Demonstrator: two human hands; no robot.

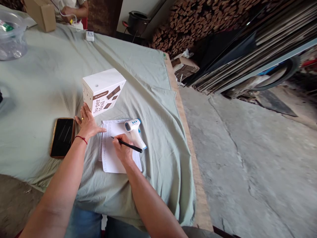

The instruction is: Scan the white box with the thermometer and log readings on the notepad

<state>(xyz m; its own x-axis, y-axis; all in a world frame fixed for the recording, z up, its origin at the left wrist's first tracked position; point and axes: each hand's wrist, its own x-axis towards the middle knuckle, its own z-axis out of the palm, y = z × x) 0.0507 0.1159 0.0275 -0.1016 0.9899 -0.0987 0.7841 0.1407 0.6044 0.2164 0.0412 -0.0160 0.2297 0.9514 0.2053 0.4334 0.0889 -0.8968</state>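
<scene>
My right hand [123, 148] grips a black pen [130, 145], its tip at the white paper [112, 163] on the cloth. Handwriting runs down the paper's left side. My left hand [88, 124] lies with fingers spread, the thumb on the paper's left edge and the fingertips by the bottom of a white "Super Meal" box [105, 91]. Whether those fingertips touch the box I cannot tell. A white and blue infrared thermometer [135, 130] rests on the paper's right part. Left of my left wrist lies a phone [62, 137] with a dark screen.
A green cloth [158, 185] covers the table, whose wooden edge [190, 142] runs along the right. At the far side are a clear plastic tub [12, 43], a cardboard box [42, 15], a small white device [89, 36] and another person's hand [68, 13]. Stacked firewood [193, 19] stands behind.
</scene>
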